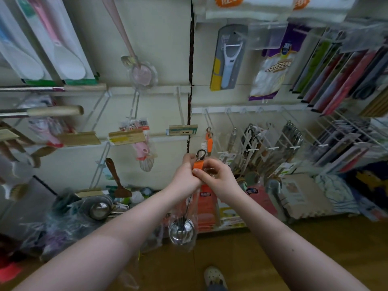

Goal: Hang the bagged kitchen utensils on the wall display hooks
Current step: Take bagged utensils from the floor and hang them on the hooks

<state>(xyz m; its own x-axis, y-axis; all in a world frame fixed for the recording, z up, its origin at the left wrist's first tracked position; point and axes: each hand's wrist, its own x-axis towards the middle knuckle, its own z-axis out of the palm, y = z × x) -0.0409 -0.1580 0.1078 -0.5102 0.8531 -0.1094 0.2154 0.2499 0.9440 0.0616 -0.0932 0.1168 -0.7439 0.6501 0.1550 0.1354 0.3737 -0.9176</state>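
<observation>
I held the bagged ladle [181, 228] upright in front of the wall display, low down and just left of the right-hand panel's row of hooks. My left hand [184, 174] was wrapped round the upper part of it from the left, the fingers [188, 158] curled over near the top. My right hand [218, 178] came in from the other side, thumb and fingers clamped on the orange handle [198, 165], so both sets of fingers were closed on the same utensil, and the two hands touched each other. The metal hanging loop [200, 153] stuck up just above my knuckles. Below my wrists the thin shaft ran down to the shiny bowl, which hung free inside its clear plastic bag above the wooden floor [273, 248].

Just above and right of the loop, another orange-handled utensil [209, 142] already hung on a white wire hook [207, 119]. Whether my loop touched that hook, I could not tell. A price label [183, 130] sat on the rail to the left of it. Higher up hung a carded peeler [228, 57], and to the left a brown spatula [117, 179]. The toe of my shoe [215, 276] showed at the bottom.
</observation>
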